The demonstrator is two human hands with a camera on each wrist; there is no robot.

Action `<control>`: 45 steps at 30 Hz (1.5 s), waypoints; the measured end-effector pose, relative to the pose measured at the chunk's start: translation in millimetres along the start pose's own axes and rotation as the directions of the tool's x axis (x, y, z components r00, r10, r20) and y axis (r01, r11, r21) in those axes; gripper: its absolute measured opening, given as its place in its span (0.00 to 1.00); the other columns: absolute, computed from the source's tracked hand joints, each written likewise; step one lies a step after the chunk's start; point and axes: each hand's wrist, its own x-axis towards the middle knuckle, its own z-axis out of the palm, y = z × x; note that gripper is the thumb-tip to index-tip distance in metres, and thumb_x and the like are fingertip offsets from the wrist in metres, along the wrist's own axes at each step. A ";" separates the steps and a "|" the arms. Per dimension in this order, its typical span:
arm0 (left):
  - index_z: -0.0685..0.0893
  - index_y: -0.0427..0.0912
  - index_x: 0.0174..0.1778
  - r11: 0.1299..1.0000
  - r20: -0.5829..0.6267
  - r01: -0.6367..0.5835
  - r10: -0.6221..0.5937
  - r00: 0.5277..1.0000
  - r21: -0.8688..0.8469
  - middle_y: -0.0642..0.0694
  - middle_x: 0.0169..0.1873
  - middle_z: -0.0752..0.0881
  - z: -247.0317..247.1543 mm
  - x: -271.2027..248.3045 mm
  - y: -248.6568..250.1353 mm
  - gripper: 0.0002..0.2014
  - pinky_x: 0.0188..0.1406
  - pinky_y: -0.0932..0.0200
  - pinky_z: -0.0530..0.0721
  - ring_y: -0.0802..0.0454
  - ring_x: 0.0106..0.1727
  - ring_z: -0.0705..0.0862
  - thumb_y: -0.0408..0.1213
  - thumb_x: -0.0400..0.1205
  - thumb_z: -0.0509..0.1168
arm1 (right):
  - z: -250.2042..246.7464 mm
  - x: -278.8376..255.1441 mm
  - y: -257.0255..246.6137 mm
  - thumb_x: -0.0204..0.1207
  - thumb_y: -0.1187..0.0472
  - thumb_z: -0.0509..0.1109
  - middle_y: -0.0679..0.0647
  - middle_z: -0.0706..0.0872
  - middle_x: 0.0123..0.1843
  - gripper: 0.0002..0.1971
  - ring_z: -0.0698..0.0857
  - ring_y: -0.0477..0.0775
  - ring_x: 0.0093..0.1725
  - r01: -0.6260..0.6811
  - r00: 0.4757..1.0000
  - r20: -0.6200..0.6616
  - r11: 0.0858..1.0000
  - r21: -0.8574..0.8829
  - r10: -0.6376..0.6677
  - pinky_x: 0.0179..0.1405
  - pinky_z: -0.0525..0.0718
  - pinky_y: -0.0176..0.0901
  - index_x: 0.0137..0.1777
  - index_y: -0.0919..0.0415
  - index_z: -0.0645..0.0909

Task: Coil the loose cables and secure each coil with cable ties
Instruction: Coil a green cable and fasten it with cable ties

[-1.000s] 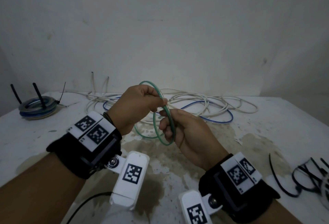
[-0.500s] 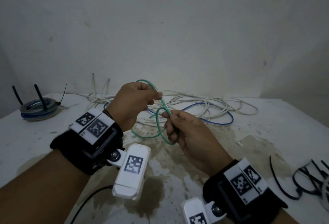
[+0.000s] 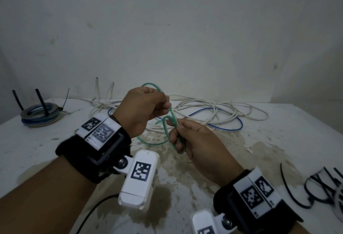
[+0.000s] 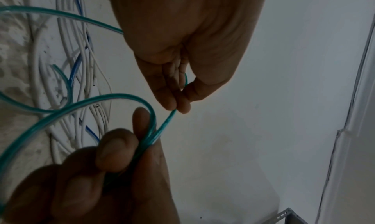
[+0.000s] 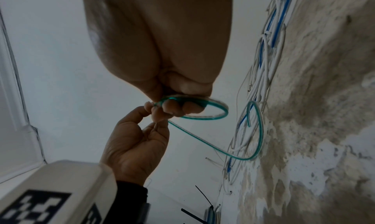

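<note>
Above the stained white table (image 3: 278,141) both hands hold a thin green cable (image 3: 148,141). My left hand (image 3: 166,106) pinches one strand between thumb and fingertips (image 4: 178,109), and that strand arcs up over its knuckles. Just below and to the right, my right hand (image 3: 176,128) grips a small green loop (image 4: 113,95) with curled fingers (image 4: 115,149). In the right wrist view the loop (image 5: 213,117) sticks out past the right hand (image 5: 168,109), and the left hand (image 5: 154,115) touches it. The cable's tail droops onto the table, its cut end (image 5: 249,123) free.
A tangle of white and blue cables (image 3: 213,111) lies behind the hands by the wall. A tied coil (image 3: 39,115) with black tie ends sits far left. Loose black cable ties (image 3: 315,187) lie at the right edge. A black cord (image 3: 96,207) runs under my left forearm.
The wide green ring held a second ago has shrunk to a small loop at my right hand. My left hand has risen slightly, drawing a strand upward.
</note>
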 end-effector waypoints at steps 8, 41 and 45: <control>0.79 0.39 0.58 0.663 0.035 -0.349 0.438 0.898 0.662 0.48 0.49 0.77 0.7 6.8 -17.9 0.19 0.51 0.54 0.76 0.49 0.49 0.77 0.50 0.80 0.65 | -6.6 -5.2 -22.1 0.85 0.66 0.54 0.49 0.81 0.28 0.13 0.75 0.47 0.25 0.006 1.000 -0.011 0.998 0.063 -0.005 0.28 0.74 0.38 0.49 0.64 0.81; 0.89 0.58 0.41 0.197 0.699 -0.837 0.471 0.538 0.511 0.52 0.67 0.81 -29.8 13.6 -32.6 0.15 0.64 0.59 0.75 0.57 0.68 0.78 0.59 0.80 0.60 | -129.4 27.4 -151.9 0.78 0.72 0.55 0.49 0.74 0.24 0.07 0.71 0.42 0.20 0.165 0.950 -0.310 0.875 0.455 -0.018 0.21 0.75 0.31 0.42 0.64 0.73; 0.90 0.64 0.38 0.708 0.386 -0.579 0.442 0.810 0.404 0.64 0.42 0.90 -22.2 -2.3 -15.4 0.17 0.50 0.75 0.79 0.68 0.48 0.87 0.67 0.71 0.62 | -126.5 33.1 -126.2 0.86 0.67 0.51 0.53 0.81 0.24 0.15 0.79 0.45 0.19 0.151 0.929 -0.366 0.838 0.525 0.062 0.25 0.85 0.35 0.40 0.68 0.75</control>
